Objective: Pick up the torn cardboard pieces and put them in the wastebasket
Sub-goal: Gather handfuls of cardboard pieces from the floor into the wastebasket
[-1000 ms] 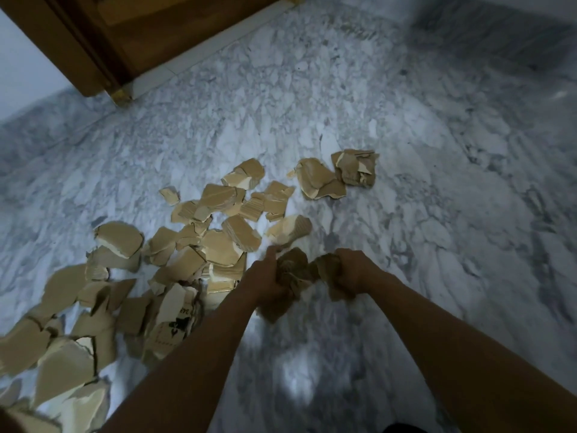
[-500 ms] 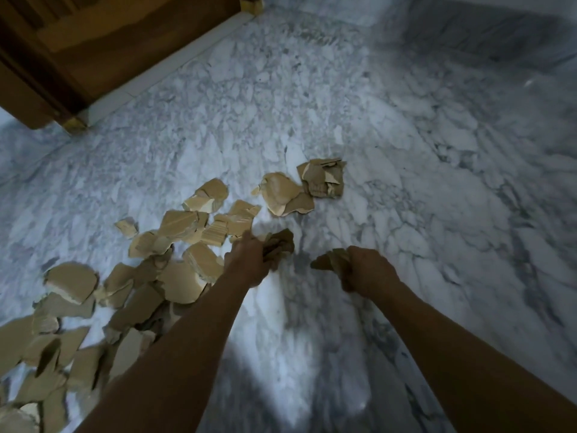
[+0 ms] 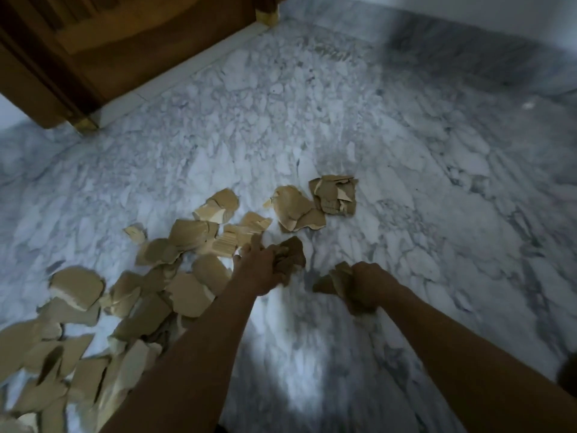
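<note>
Both hands, left (image 3: 265, 270) and right (image 3: 368, 282), clutch cardboard scraps (image 3: 290, 254) beside littered marble floor (image 3: 406, 182) near wooden door (image 3: 140, 42).

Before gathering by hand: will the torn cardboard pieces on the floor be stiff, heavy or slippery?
Probably light: the left hand holds a whole bunch. Likely bendable: that bunch looks crumpled. The flat cardboard pieces may slide on the smooth marble floor if pushed.

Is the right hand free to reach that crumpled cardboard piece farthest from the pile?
Probably not yet: bare floor leaves the way to the crumpled piece open, but the right hand is full, gripping a cardboard wad.
</note>
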The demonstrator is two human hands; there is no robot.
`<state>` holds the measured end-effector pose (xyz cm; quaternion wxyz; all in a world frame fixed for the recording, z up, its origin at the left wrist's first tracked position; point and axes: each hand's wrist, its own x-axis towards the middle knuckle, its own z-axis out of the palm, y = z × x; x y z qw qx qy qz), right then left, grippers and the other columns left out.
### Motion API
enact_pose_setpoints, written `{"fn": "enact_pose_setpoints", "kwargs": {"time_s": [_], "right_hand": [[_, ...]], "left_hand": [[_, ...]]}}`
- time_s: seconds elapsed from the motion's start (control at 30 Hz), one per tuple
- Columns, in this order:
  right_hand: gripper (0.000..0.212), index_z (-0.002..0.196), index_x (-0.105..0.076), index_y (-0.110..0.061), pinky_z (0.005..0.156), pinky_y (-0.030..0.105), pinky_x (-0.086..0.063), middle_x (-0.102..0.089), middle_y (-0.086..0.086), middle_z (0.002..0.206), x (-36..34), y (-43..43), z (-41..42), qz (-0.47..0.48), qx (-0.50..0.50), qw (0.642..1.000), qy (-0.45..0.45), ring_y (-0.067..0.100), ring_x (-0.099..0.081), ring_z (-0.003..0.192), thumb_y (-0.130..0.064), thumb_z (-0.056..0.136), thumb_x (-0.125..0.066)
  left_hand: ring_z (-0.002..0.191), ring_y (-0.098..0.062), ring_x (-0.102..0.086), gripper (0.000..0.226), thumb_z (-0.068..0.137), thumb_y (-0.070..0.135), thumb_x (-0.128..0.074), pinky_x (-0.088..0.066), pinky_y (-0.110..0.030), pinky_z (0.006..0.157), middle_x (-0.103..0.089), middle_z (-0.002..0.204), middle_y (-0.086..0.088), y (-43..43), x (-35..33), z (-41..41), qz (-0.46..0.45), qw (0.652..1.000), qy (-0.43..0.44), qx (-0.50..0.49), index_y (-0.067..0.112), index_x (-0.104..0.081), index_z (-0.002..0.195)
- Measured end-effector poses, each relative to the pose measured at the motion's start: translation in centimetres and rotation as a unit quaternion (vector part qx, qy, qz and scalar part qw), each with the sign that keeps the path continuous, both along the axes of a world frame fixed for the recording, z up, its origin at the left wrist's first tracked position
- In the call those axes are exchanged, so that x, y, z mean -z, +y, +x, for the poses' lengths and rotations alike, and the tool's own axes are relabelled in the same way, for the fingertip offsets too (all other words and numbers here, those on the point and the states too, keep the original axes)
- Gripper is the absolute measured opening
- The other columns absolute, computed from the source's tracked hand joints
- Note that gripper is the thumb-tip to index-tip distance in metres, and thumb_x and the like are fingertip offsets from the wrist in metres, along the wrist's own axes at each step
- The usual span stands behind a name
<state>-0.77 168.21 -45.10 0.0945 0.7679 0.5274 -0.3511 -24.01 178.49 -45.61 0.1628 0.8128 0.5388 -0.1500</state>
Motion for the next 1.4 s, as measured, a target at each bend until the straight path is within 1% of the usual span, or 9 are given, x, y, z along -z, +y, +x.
{"fn": "enact_pose_setpoints", "kwargs": {"time_s": [0.1,0.23,0.33,0.5,0.67,0.93,1.07,1.2,1.4], "right_hand": [[0.041,0.114,-0.059,-0.008,0.069,0.025,-0.047,-0.062,0.013,0.114,-3.4,5.0,0.7,0.005,0.086,0.995,0.052,0.025,-0.060,0.096,-0.038,0.089,-0.071],[0.054,0.131,-0.059,-0.004,0.100,0.037,-0.046,-0.059,0.015,0.134,-6.7,13.5,-0.1,0.067,0.064,0.993,0.068,0.031,-0.056,0.121,-0.034,0.088,-0.073],[0.071,0.136,-0.054,-0.010,0.105,0.046,-0.044,-0.057,0.013,0.136,-6.7,18.6,-2.2,0.050,0.022,0.998,0.036,0.033,-0.056,0.120,-0.056,0.083,-0.067],[0.065,0.125,-0.058,-0.017,0.102,0.053,-0.044,-0.061,0.011,0.126,-1.1,21.6,-5.7,0.044,-0.060,0.993,-0.090,0.035,-0.055,0.119,-0.064,0.081,-0.047],[0.055,0.134,-0.048,-0.014,0.101,0.058,-0.040,-0.037,0.020,0.135,1.2,20.6,-7.4,0.144,-0.049,0.984,-0.097,0.043,-0.048,0.118,-0.048,0.092,-0.057],[0.068,0.128,-0.037,-0.017,0.058,0.036,-0.046,-0.060,0.010,0.086,-5.1,18.2,-3.5,0.227,-0.035,0.962,0.145,0.026,-0.059,0.071,-0.022,0.076,-0.080],[0.046,0.117,-0.053,-0.021,0.067,0.033,-0.045,-0.063,0.004,0.090,-7.7,17.8,4.5,0.196,0.015,0.980,0.011,0.023,-0.057,0.074,-0.035,0.079,-0.074],[0.029,0.100,-0.061,-0.021,0.083,0.039,-0.049,-0.065,0.003,0.100,-6.1,13.9,9.2,0.131,0.010,0.976,-0.176,0.027,-0.066,0.089,-0.043,0.082,-0.062],[0.036,0.116,-0.058,-0.012,0.082,0.032,-0.048,-0.064,0.010,0.116,1.2,7.4,9.5,0.093,0.020,0.991,-0.092,0.028,-0.062,0.104,-0.035,0.088,-0.061]], "left_hand": [[0.126,-0.038,-0.041,0.080,0.077,0.062,-0.065,-0.039,-0.048,0.098,-0.036,0.143,-0.014,0.2,0.8,-0.7,0.005,0.999,0.004,0.037,0.017,-0.037,0.137],[0.119,-0.036,-0.052,0.099,0.089,0.050,-0.060,-0.043,-0.042,0.096,-0.049,0.134,-0.021,1.6,2.3,-0.9,-0.075,0.990,-0.060,0.099,0.005,-0.002,0.155],[0.112,-0.037,-0.057,0.107,0.088,0.043,-0.065,-0.049,-0.044,0.090,-0.053,0.133,-0.022,2.7,2.6,-1.0,-0.133,0.982,-0.093,0.097,0.004,0.009,0.154],[0.106,-0.035,-0.060,0.086,0.088,0.034,-0.068,-0.051,-0.041,0.083,-0.058,0.125,-0.018,3.9,3.3,0.0,-0.152,0.976,-0.098,0.120,0.007,-0.015,0.151],[0.102,-0.035,-0.061,0.067,0.095,0.050,-0.050,-0.046,-0.038,0.078,-0.059,0.123,-0.016,3.7,2.9,0.7,-0.156,0.980,-0.097,0.072,0.010,-0.030,0.144],[0.093,-0.030,-0.065,0.065,0.088,0.063,-0.035,-0.047,-0.036,0.075,-0.067,0.102,-0.012,1.1,0.1,0.0,-0.119,0.987,-0.105,0.015,0.007,-0.059,0.112],[0.101,-0.033,-0.067,0.045,0.083,0.042,-0.063,-0.053,-0.037,0.088,-0.070,0.107,-0.016,2.2,-2.3,0.6,-0.252,0.958,-0.132,-0.043,0.005,-0.069,0.108],[0.098,-0.028,-0.067,0.047,0.073,0.038,-0.082,-0.053,-0.036,0.083,-0.071,0.103,-0.012,7.0,-4.4,3.6,-0.174,0.975,-0.137,-0.024,0.008,-0.070,0.108],[0.110,-0.037,-0.051,0.070,0.069,0.058,-0.069,-0.050,-0.048,0.086,-0.048,0.125,-0.014,8.8,-1.9,9.5,-0.072,0.995,-0.066,0.022,0.016,-0.053,0.124]]}}
